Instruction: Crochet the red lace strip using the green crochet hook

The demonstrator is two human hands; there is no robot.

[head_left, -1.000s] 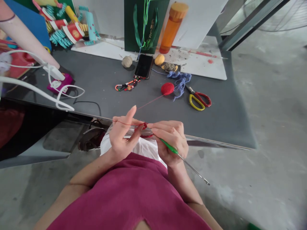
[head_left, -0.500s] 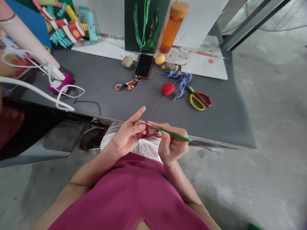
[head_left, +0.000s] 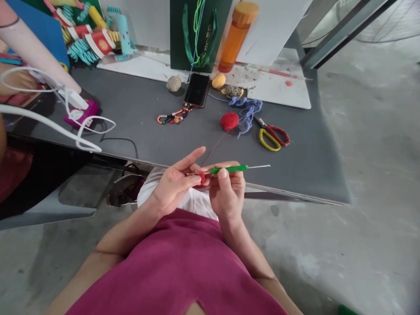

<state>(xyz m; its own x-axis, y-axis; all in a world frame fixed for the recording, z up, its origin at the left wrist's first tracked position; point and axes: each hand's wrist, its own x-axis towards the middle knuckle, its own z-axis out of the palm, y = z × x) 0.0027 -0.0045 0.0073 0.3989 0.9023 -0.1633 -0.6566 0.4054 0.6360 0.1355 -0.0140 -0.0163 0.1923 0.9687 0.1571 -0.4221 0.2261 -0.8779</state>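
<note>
My left hand [head_left: 173, 181] pinches a small red crocheted piece [head_left: 202, 178] between thumb and fingers, its index finger raised. My right hand [head_left: 227, 189] grips a crochet hook [head_left: 229, 169] with a green handle, its thin metal shaft pointing right over the table. The hook's tip is away from the red piece, and the handle's front end lies next to it. A thin red strand runs up from my hands to a red yarn ball [head_left: 229, 121] on the table. The ball sits well beyond both hands.
On the grey table [head_left: 305, 166] lie a blue yarn tangle [head_left: 246, 111], yellow-and-red-handled scissors [head_left: 272, 138], a phone [head_left: 197, 90] and a bead string [head_left: 173, 114]. A green bag [head_left: 197, 35] and an orange bottle [head_left: 236, 37] stand behind. White cables [head_left: 49, 114] cross the left side.
The hook has swung from slanting down-right to lying level, pointing right. My hands have drawn closer together around the red piece, and the red strand has shifted slightly.
</note>
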